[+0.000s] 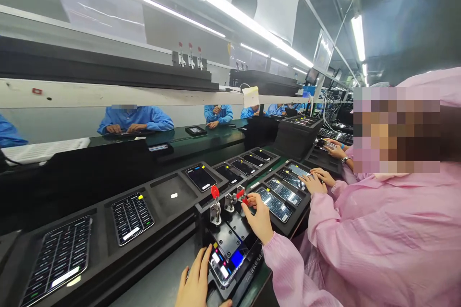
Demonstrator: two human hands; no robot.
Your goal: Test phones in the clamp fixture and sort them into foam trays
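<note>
My right hand (260, 218), in a pink sleeve, has its fingers closed on the red handle of a toggle clamp (240, 194) on a black test fixture (248, 265). Two more toggle clamps (215, 205) stand in line to its left, one with its red tip upright. Under the fixture's black plates (227, 238) lies a smartphone (223, 267), its screen lit with a blue square and white patches. My left hand (195, 279) lies with fingers stretched along the fixture's left side, fingertips by the phone's edge. Its thumb is partly cut off by the frame's bottom.
A black foam tray (169, 240) with several smartphones (132, 217) runs along the left. Another tray (300, 211) of phones lies to the right, where a co-worker's hands (315, 182) rest. Stacked trays (298, 136) stand behind. People in blue sit across the line.
</note>
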